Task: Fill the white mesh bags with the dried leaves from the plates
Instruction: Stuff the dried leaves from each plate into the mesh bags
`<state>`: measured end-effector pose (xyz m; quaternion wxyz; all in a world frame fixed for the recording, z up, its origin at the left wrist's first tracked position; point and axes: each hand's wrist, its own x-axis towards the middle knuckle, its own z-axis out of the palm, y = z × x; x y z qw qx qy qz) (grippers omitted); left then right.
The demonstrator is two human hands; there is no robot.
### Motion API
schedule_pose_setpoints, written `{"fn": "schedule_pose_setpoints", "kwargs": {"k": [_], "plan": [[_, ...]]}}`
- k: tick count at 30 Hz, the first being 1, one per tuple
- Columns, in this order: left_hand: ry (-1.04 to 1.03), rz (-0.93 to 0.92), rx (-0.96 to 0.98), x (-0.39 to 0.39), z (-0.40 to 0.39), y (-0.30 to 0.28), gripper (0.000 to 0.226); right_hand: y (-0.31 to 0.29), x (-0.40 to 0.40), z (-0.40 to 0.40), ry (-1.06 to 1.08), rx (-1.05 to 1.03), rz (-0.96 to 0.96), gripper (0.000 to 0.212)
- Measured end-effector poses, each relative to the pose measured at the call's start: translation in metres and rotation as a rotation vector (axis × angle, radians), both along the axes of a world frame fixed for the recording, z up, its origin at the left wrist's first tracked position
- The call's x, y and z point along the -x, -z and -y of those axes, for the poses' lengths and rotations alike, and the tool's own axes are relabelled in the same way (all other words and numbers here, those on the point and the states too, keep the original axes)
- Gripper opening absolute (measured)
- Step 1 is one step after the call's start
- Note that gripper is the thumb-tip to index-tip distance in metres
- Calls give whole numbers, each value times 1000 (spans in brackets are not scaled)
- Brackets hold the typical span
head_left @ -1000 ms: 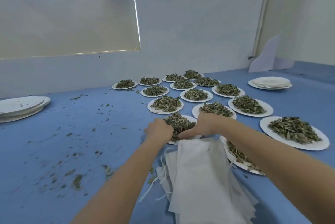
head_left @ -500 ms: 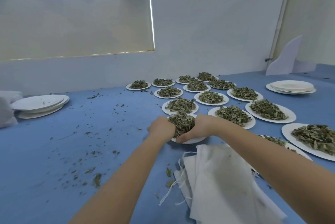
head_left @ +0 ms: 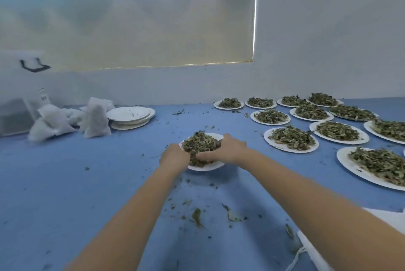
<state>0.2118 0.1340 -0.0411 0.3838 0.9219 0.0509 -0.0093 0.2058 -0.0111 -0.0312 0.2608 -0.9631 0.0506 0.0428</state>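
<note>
Hands [head_left: 175, 156] [head_left: 228, 150] still cupping leaf pile [head_left: 200, 143], grip curled round it, plate [head_left: 206, 166] now left of bags [head_left: 390, 218]

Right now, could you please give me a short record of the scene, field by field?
surface: blue table, strewn with leaf crumbs
left hand: cupped on the near-left side of the leaf pile
right hand: cupped on the right side of the same pile
held plate: white, piled with dried leaves
other full plates: rows to the right, each heaped with leaves
empty plates: stacked at far left
filled mesh bags: heaped beside the empty stack
empty mesh bags: white, at lower right edge
</note>
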Motion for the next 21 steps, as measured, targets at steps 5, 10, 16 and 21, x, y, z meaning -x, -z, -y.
{"fn": "schedule_pose_setpoints", "kwargs": {"k": [5,10,16,21], "plan": [[-77,-49,32,-9,-32,17,31,33,-25,-19,-26,-157,-71,104],[-93,-39,-13,-11,-42,19,43,40,-25,-22,-11,-128,-128,101],[-57,109,-182,13,-10,-3,44,16,-3,-23,-9,-39,-29,94],[175,187,-129,54,38,-26,39,-16,46,-6,-45,114,43,71]]}}
